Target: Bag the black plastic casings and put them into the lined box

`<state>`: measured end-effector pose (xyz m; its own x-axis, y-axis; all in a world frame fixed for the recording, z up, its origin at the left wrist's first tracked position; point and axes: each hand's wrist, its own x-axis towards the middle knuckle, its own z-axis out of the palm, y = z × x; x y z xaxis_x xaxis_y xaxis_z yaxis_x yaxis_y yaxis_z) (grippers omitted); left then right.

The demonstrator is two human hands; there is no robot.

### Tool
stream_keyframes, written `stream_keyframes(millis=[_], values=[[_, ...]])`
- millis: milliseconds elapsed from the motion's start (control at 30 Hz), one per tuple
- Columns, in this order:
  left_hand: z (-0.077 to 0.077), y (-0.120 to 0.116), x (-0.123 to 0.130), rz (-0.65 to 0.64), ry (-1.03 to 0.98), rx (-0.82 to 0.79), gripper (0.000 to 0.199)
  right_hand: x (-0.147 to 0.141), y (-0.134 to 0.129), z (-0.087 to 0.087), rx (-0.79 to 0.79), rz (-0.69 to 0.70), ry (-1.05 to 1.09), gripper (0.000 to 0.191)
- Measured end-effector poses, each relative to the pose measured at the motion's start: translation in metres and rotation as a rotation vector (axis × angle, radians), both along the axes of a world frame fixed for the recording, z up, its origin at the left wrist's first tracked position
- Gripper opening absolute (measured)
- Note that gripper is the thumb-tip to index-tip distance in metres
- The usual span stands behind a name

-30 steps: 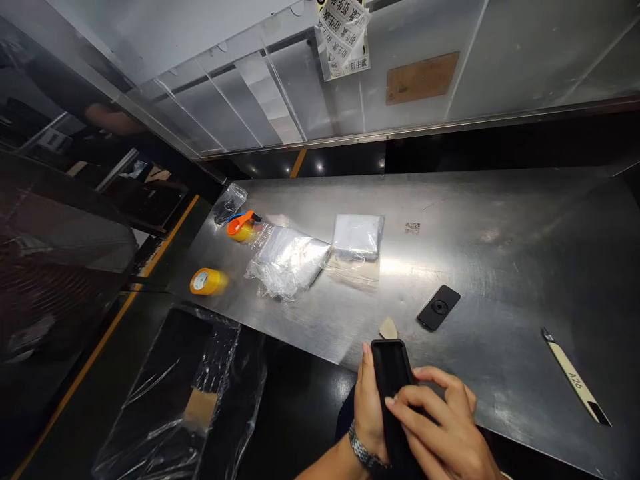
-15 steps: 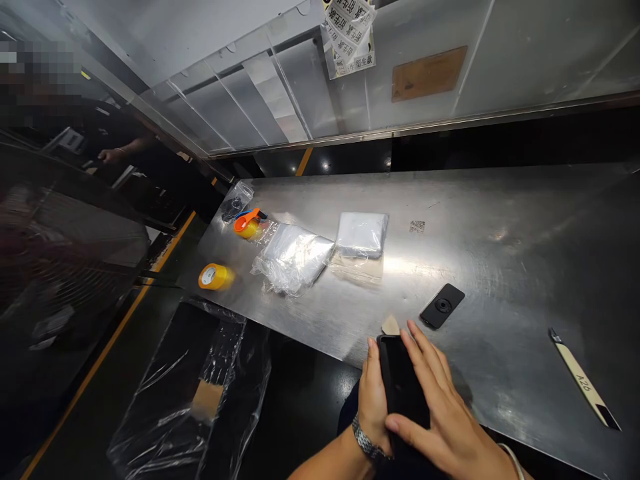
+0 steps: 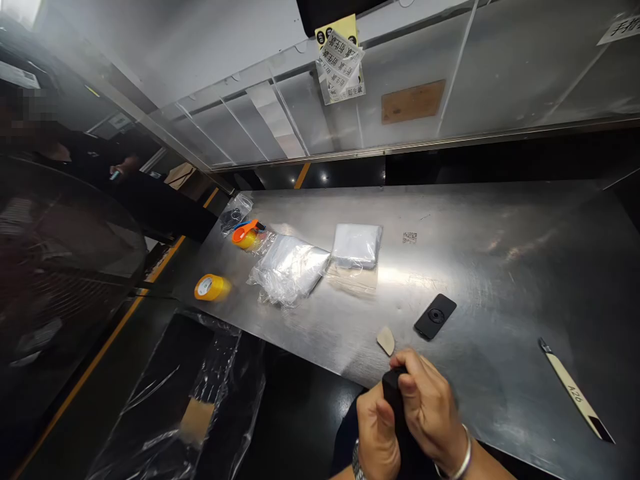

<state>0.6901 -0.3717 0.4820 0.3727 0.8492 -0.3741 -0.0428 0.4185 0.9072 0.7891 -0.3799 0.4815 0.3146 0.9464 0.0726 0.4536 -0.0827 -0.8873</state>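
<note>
Two bare hands, left hand [image 3: 377,433], right hand [image 3: 427,410], fingers [image 3: 413,373] gripping a black rectangular phone case [image 3: 394,393], a beige triangular chip [image 3: 385,341] nearby on the stainless steel worktop [image 3: 500,267]

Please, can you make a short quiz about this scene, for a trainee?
1. What do the left hand and the right hand hold together?
A) a roll of tape
B) a black phone-shaped object
C) a plastic bag

2. True or false: the pale strip marked A26 lies to the right of the yellow tape roll.

3. Fill in the gap: the table under the clear plastic bags is made of ____.

Key: 1 B; 2 true; 3 steel.
</note>
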Motion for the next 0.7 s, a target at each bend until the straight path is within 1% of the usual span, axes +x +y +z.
stream_keyframes(millis=[33, 67, 167, 233, 300, 367, 400, 467, 600, 700], values=[[0.0, 0.0, 0.0, -0.051, -0.067, 0.032, 0.062, 0.003, 0.002, 0.002, -0.04, -0.011, 0.066, 0.053], [-0.001, 0.0, 0.0, -0.07, -0.112, 0.038, 0.061, 0.007, 0.004, 0.005, -0.104, -0.013, 0.141, 0.053], [-0.004, -0.001, -0.001, -0.048, -0.162, -0.031, 0.058, 0.023, 0.009, 0.012, -0.284, 0.022, 0.342, 0.054], [-0.006, -0.001, -0.002, -0.049, -0.173, -0.088, 0.063, 0.035, 0.01, 0.016, -0.344, 0.07, 0.406, 0.046], [-0.006, 0.0, -0.002, -0.072, -0.175, -0.103, 0.067, 0.044, 0.008, 0.021, -0.413, 0.174, 0.484, 0.038], [-0.002, 0.001, -0.003, -0.11, -0.177, -0.078, 0.07, 0.05, 0.005, 0.026, -0.499, 0.326, 0.619, 0.037], [-0.001, 0.002, -0.004, -0.132, -0.18, -0.059, 0.07, 0.051, 0.004, 0.028, -0.525, 0.392, 0.684, 0.036], [0.001, 0.002, -0.007, -0.157, -0.165, -0.059, 0.069, 0.051, 0.002, 0.029, -0.549, 0.459, 0.76, 0.032], [-0.005, 0.0, -0.015, -0.132, -0.091, -0.136, 0.061, 0.049, 0.002, 0.024, -0.587, 0.495, 0.819, 0.022], [-0.01, -0.003, -0.02, -0.141, -0.105, -0.172, 0.059, 0.049, 0.002, 0.02, -0.638, 0.509, 0.876, 0.013]])
